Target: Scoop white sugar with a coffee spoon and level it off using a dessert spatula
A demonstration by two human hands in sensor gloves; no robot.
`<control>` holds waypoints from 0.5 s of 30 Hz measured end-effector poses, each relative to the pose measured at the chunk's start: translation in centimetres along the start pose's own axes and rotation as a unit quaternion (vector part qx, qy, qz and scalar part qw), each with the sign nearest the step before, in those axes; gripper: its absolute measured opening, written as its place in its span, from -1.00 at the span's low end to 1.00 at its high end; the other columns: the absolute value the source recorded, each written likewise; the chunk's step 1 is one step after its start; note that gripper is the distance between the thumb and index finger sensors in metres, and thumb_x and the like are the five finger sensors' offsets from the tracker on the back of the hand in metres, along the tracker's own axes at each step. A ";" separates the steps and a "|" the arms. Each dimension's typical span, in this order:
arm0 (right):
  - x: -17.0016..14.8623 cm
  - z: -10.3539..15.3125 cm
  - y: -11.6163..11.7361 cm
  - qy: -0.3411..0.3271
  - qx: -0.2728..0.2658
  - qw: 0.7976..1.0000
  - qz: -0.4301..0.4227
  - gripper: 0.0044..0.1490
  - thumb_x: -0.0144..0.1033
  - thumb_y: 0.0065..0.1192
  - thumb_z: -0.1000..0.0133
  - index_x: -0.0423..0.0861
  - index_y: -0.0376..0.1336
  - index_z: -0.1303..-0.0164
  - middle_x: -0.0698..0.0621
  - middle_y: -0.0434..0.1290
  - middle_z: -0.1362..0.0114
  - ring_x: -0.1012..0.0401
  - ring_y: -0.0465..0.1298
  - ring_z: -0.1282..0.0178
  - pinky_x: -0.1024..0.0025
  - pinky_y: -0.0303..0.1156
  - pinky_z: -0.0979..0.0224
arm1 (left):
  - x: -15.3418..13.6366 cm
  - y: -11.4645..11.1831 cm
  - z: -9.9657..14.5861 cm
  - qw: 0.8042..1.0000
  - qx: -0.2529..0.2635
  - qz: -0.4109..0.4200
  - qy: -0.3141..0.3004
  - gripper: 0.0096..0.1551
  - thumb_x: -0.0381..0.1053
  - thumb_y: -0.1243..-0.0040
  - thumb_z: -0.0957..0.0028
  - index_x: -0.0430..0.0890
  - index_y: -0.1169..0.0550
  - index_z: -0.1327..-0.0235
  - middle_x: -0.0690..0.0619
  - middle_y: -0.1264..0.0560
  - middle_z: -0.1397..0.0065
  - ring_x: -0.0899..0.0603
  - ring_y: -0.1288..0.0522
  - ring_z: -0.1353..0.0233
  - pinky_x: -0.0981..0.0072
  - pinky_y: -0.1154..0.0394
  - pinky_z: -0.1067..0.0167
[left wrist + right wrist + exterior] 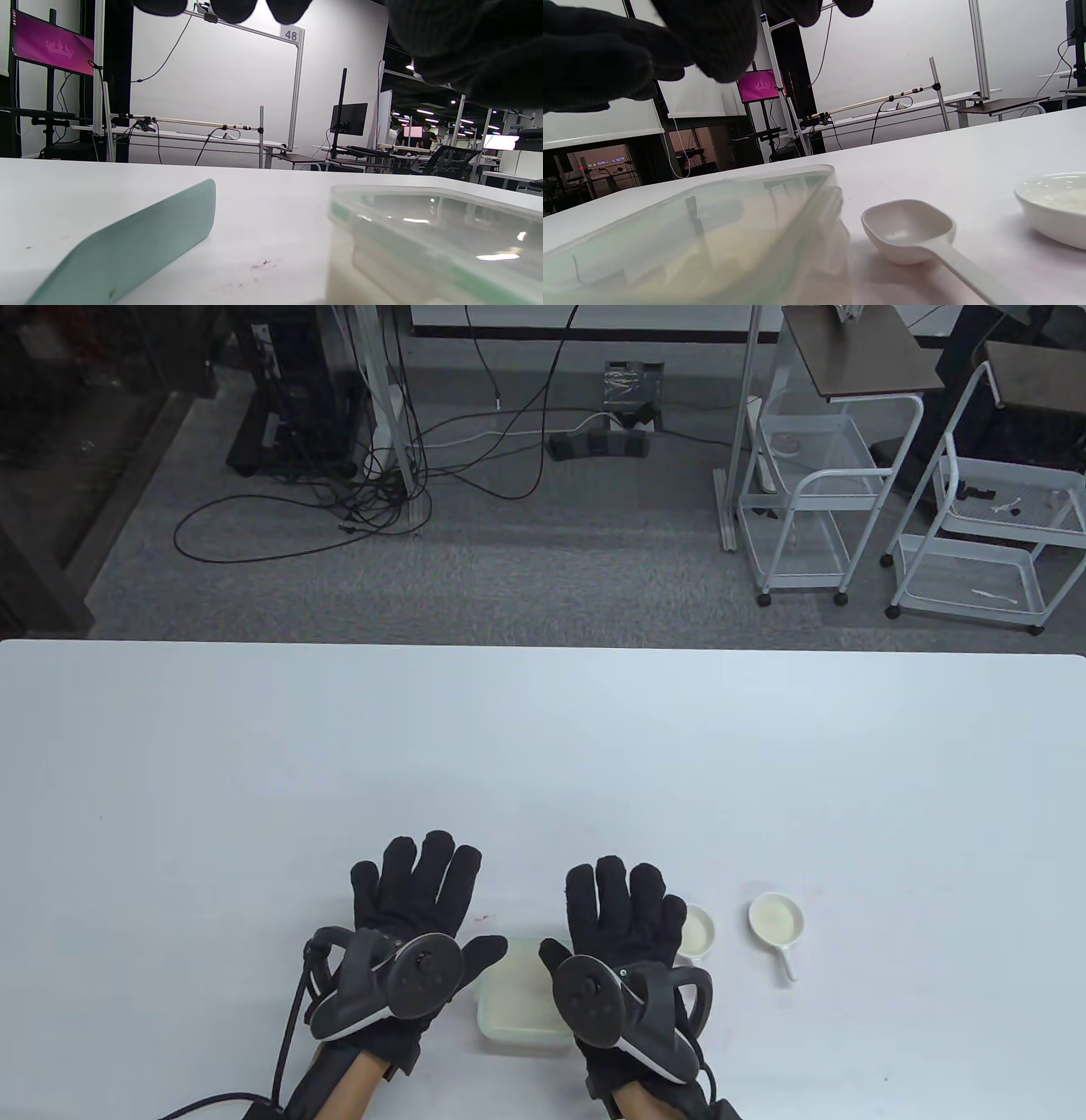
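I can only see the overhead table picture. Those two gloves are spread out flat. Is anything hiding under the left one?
Observer: Yes. The left wrist view shows a pale green spatula lying flat on the table below the left hand.
Operator: And under the right glove?
Observer: The right wrist view shows a white spoon lying beside the clear container, below the right hand. Its bowl is empty.

Lying on the white table (967, 156), bowl upward: a white coffee spoon (912, 233), just beside a lidded clear container (712, 237). Hanging in from the top edge, gloved fingers (712, 38) of the right hand (640, 51), touching nothing. Showing at right, part of a small white dish (1056, 207).
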State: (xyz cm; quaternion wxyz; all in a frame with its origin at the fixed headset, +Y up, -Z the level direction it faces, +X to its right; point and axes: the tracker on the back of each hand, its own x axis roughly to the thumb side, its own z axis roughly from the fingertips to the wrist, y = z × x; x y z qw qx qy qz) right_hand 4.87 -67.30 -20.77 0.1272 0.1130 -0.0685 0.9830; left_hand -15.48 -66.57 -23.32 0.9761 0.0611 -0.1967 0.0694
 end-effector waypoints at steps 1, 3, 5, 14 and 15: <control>-0.2 0.0 0.0 0.004 0.004 1.000 0.000 0.02 -0.11 0.27 -0.21 -0.30 -0.11 -0.69 -0.46 -0.15 -0.74 -0.59 -0.13 -0.59 -0.65 -0.16 -0.43 | 0.0 0.0 0.0 1.000 0.001 0.000 0.001 0.16 0.48 -0.02 -0.05 -0.12 -0.05 -0.78 -0.35 0.02 -0.81 -0.66 -0.06 -0.63 -0.71 -0.03 -0.35; -0.6 0.0 0.0 0.012 0.003 1.000 -0.008 0.02 -0.12 0.27 -0.21 -0.31 -0.12 -0.69 -0.46 -0.16 -0.74 -0.59 -0.13 -0.58 -0.66 -0.17 -0.43 | 0.0 -0.2 0.0 1.000 -0.006 0.002 0.002 0.16 0.48 -0.02 -0.05 -0.13 -0.05 -0.78 -0.37 0.03 -0.80 -0.66 -0.06 -0.63 -0.71 -0.02 -0.35; -0.8 0.0 0.0 0.018 0.005 1.000 -0.010 0.02 -0.12 0.26 -0.21 -0.32 -0.12 -0.69 -0.47 -0.15 -0.73 -0.60 -0.15 -0.58 -0.66 -0.17 -0.42 | 0.1 -0.3 -0.1 1.000 -0.013 -0.002 0.001 0.17 0.49 -0.02 -0.05 -0.12 -0.04 -0.78 -0.36 0.04 -0.81 -0.67 -0.05 -0.63 -0.71 -0.02 -0.35; -1.0 -0.2 0.1 0.025 0.011 1.000 -0.007 0.03 -0.12 0.26 -0.22 -0.32 -0.13 -0.69 -0.47 -0.19 -0.74 -0.60 -0.17 -0.58 -0.67 -0.19 -0.42 | 0.1 -0.6 -0.1 1.000 -0.024 -0.001 0.000 0.17 0.49 -0.01 -0.06 -0.12 -0.04 -0.78 -0.34 0.05 -0.81 -0.67 -0.05 -0.63 -0.71 -0.02 -0.35; -1.0 -0.2 0.2 0.025 0.013 1.000 -0.003 0.03 -0.12 0.26 -0.22 -0.32 -0.14 -0.69 -0.47 -0.19 -0.74 -0.60 -0.17 -0.58 -0.67 -0.19 -0.42 | 0.2 -0.7 -0.1 1.000 -0.026 -0.001 0.000 0.17 0.49 -0.01 -0.05 -0.12 -0.03 -0.78 -0.35 0.05 -0.81 -0.67 -0.05 -0.63 -0.72 -0.02 -0.35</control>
